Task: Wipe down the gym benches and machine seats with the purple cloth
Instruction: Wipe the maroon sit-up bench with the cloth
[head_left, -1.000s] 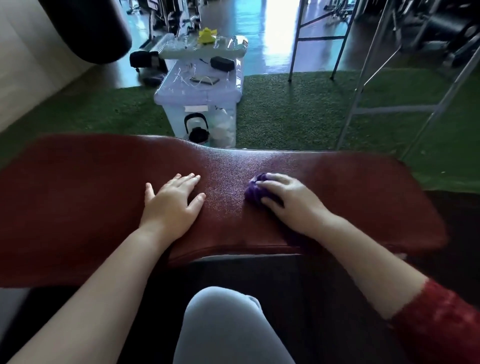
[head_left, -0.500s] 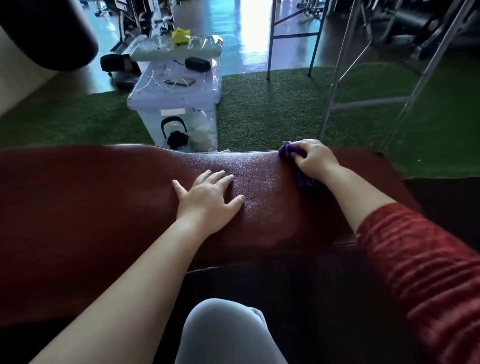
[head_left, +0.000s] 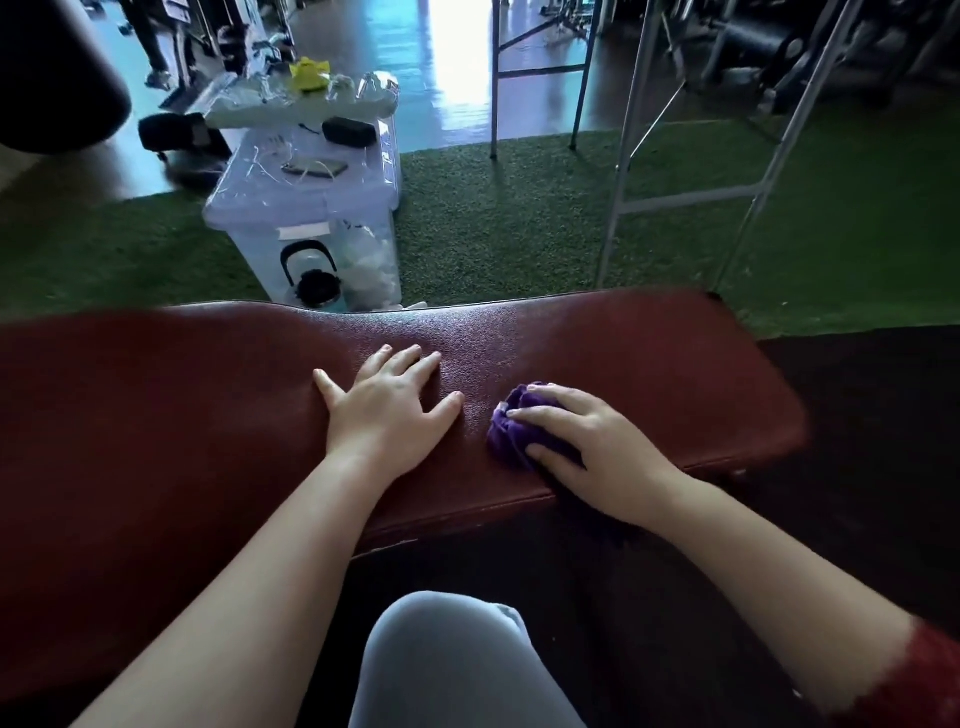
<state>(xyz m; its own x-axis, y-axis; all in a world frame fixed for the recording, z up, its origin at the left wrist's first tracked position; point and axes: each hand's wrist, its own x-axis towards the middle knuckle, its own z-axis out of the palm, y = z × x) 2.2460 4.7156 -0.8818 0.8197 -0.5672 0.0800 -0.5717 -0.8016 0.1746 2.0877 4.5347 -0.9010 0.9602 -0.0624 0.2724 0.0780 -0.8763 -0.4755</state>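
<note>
A long dark red padded bench (head_left: 649, 353) runs across the view in front of me. My left hand (head_left: 389, 410) lies flat on its middle, fingers spread, holding nothing. My right hand (head_left: 597, 447) presses a bunched purple cloth (head_left: 511, 423) onto the pad near the front edge, right of the left hand. Most of the cloth is hidden under the palm.
Beyond the bench a clear plastic storage box (head_left: 317, 208) stands on green turf (head_left: 519, 218), with a phone, cables and a dark case on its lid. Metal frame legs (head_left: 623, 171) rise at the back right. My grey-clad knee (head_left: 457, 665) is below the bench.
My right hand has pulled the cloth from the bench's far edge back toward the near edge. The left hand has stayed flat on the pad.
</note>
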